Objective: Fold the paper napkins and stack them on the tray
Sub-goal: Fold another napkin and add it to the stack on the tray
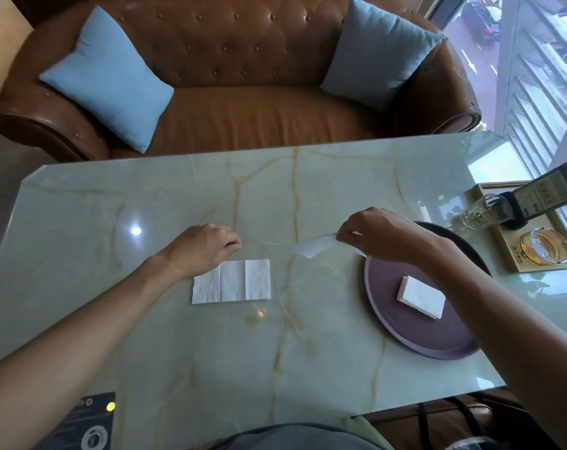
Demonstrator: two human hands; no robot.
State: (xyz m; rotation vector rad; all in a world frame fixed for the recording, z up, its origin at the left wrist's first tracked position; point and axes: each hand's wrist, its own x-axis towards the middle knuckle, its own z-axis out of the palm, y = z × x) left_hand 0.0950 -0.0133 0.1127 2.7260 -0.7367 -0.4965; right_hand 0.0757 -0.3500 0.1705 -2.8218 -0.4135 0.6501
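Observation:
A white paper napkin [314, 247] hangs in the air above the marble table [178, 336], stretched between both hands and seen almost edge-on. My right hand [383, 235] pinches its right end, and my left hand [204, 248] pinches the thin left end. Below my left hand, another napkin [232, 280] lies flat on the table with fold creases showing. A round purple tray [438, 354] sits to the right under my right forearm. A small stack of folded napkins [420, 297] rests on it.
A wooden tray [535, 269] with a glass bottle [480, 216] and an amber glass ashtray [543, 250] stands at the right edge. A dark device [84, 423] lies at the front left corner. A brown sofa [259, 118] with blue cushions faces the table.

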